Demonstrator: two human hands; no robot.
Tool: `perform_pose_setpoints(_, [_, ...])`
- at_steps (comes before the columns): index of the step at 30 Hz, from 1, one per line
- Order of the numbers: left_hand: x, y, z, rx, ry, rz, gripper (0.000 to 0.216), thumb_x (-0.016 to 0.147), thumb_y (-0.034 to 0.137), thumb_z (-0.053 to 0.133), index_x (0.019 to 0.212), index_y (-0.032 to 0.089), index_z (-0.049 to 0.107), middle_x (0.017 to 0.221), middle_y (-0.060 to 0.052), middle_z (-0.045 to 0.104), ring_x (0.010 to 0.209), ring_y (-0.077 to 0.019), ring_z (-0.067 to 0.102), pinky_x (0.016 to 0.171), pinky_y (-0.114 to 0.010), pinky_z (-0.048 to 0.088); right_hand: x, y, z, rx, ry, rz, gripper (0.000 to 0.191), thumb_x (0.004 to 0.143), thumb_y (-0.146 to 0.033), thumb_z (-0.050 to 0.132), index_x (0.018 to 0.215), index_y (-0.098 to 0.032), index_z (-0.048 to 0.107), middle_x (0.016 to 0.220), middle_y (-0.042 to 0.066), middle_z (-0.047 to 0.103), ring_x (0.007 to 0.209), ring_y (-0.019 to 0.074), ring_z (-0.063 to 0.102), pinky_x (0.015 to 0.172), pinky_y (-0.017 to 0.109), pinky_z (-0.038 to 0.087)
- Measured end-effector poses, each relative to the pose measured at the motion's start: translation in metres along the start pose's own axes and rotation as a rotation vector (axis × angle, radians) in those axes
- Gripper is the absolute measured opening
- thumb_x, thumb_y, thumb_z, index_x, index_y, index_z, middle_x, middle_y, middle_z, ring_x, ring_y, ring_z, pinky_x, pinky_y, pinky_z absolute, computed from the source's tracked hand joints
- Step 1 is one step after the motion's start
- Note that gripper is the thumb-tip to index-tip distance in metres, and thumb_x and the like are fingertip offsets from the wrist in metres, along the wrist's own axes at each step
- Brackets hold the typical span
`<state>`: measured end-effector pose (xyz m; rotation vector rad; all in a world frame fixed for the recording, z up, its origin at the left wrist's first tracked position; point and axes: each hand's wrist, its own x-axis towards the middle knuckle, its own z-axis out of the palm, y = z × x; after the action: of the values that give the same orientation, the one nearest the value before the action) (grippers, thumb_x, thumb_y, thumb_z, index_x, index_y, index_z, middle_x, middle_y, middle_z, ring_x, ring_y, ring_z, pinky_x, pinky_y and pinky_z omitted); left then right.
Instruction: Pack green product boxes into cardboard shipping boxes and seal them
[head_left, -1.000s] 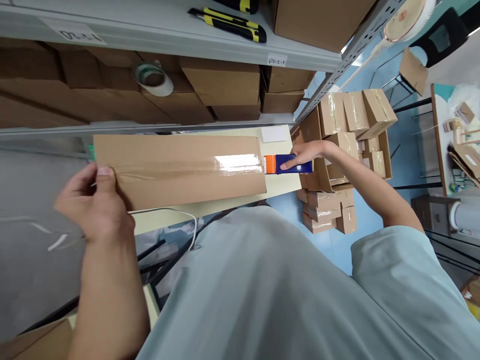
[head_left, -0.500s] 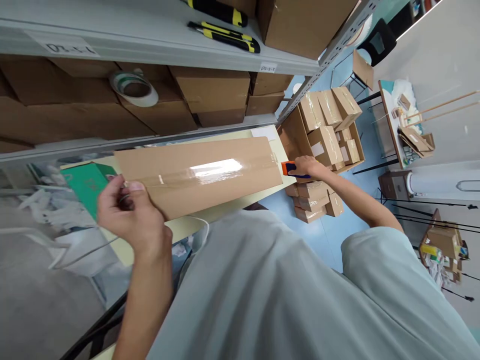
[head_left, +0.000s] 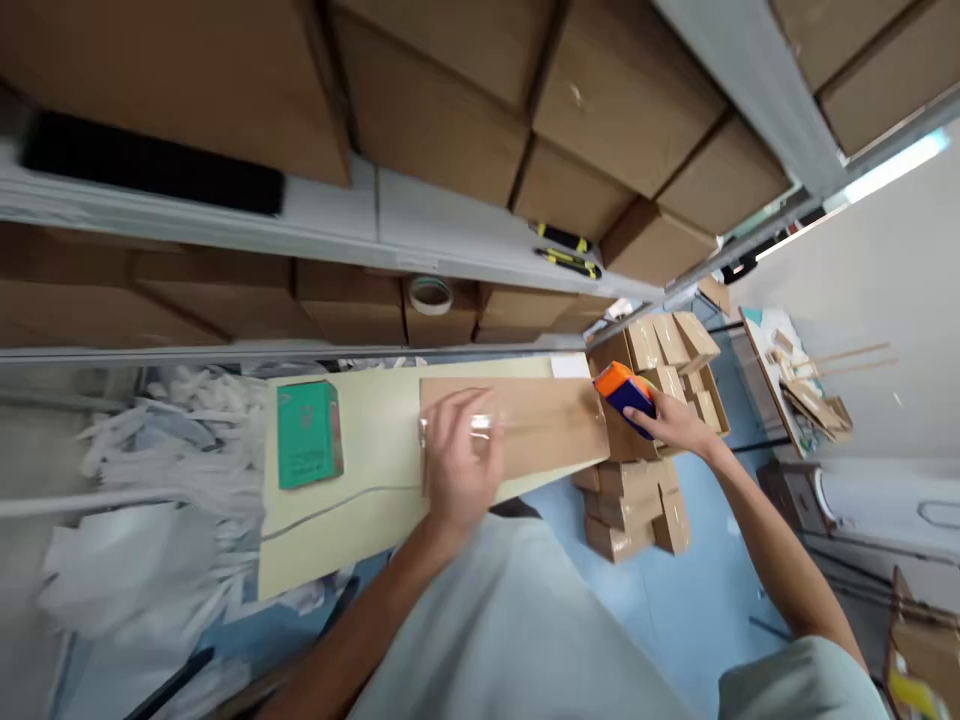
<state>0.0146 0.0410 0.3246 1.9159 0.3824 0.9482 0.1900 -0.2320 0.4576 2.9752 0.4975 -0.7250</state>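
A long flat cardboard box (head_left: 551, 415) lies on the pale yellow table (head_left: 379, 430), with a shiny strip of clear tape along its top. My left hand (head_left: 461, 455) rests over the box's left end, palm down, fingers stretched out and slightly blurred. In my right hand (head_left: 671, 420) is an orange and dark blue tape dispenser (head_left: 626, 400), raised just past the box's right end. A green box (head_left: 304, 440) stands on the left part of the table, by a thin grey cable (head_left: 330, 512).
Above the table's far edge runs a metal shelf (head_left: 322, 245) holding cardboard boxes, with yellow-black cutters (head_left: 570, 262) and a tape roll (head_left: 430, 294). Packed cartons (head_left: 626, 510) are stacked on the blue floor at right. White scrap material (head_left: 180, 440) lies at left.
My left hand has moved from the box's left end corner onto its top. My right hand has lifted the tape dispenser off the right end. The view has shifted and widened.
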Motion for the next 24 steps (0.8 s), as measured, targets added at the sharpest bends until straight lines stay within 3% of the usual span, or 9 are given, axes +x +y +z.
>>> perform_pose_setpoints(3, [0.028, 0.016, 0.022, -0.034, -0.047, 0.123, 0.028, 0.11, 0.027, 0.059, 0.135, 0.026, 0.071, 0.126, -0.01, 0.075, 0.123, -0.0274, 0.068, 0.11, -0.045, 0.054, 0.026, -0.045, -0.029, 0.0, 0.003, -0.229, 0.037, 0.103, -0.053, 0.059, 0.119, -0.02, 0.061, 0.1, 0.01, 0.076, 0.086, 0.0278, 0.072, 0.074, 0.036, 0.051])
perform_pose_setpoints(7, [0.077, 0.014, 0.045, 0.016, -0.062, 0.137, 0.035, 0.109, 0.025, 0.056, 0.142, 0.025, 0.069, 0.136, -0.011, 0.075, 0.133, -0.0295, 0.067, 0.115, -0.049, 0.054, 0.092, -0.118, -0.06, -0.079, 0.058, -0.537, 0.034, 0.106, -0.048, 0.058, 0.124, -0.019, 0.059, 0.115, 0.013, 0.074, 0.098, 0.0289, 0.071, 0.086, 0.038, 0.055])
perform_pose_setpoints(12, [0.126, 0.0, 0.027, 0.166, 0.016, 0.101, 0.041, 0.101, 0.02, 0.06, 0.14, 0.023, 0.071, 0.141, -0.014, 0.075, 0.136, -0.0341, 0.067, 0.118, -0.055, 0.055, 0.178, -0.217, -0.085, -0.232, 0.154, -0.68, 0.024, 0.107, -0.037, 0.064, 0.123, -0.018, 0.064, 0.117, 0.013, 0.075, 0.103, 0.027, 0.07, 0.093, 0.034, 0.055])
perform_pose_setpoints(17, [0.11, -0.005, -0.011, 0.273, 0.152, 0.061, 0.034, 0.104, 0.022, 0.057, 0.133, 0.026, 0.073, 0.136, -0.011, 0.077, 0.132, -0.032, 0.069, 0.112, -0.053, 0.059, 0.218, -0.272, -0.095, -0.279, 0.19, -0.738, 0.011, 0.101, -0.023, 0.074, 0.111, -0.019, 0.07, 0.109, 0.009, 0.079, 0.098, 0.0223, 0.074, 0.086, 0.026, 0.055])
perform_pose_setpoints(21, [0.083, -0.007, -0.026, 0.332, 0.226, 0.009, 0.032, 0.105, 0.025, 0.056, 0.131, 0.028, 0.074, 0.131, -0.01, 0.078, 0.128, -0.0314, 0.072, 0.109, -0.052, 0.061, 0.228, -0.278, -0.093, -0.299, 0.231, -0.74, 0.016, 0.098, -0.022, 0.078, 0.112, -0.017, 0.073, 0.108, 0.01, 0.082, 0.098, 0.0241, 0.077, 0.085, 0.026, 0.057])
perform_pose_setpoints(24, [0.072, -0.004, -0.025, 0.346, 0.225, -0.014, 0.031, 0.106, 0.027, 0.056, 0.13, 0.027, 0.075, 0.129, -0.01, 0.079, 0.125, -0.0308, 0.073, 0.11, -0.05, 0.061, 0.228, -0.274, -0.089, -0.283, 0.286, -0.748, 0.028, 0.101, -0.024, 0.075, 0.125, -0.012, 0.072, 0.129, 0.021, 0.079, 0.118, 0.0303, 0.076, 0.104, 0.035, 0.056])
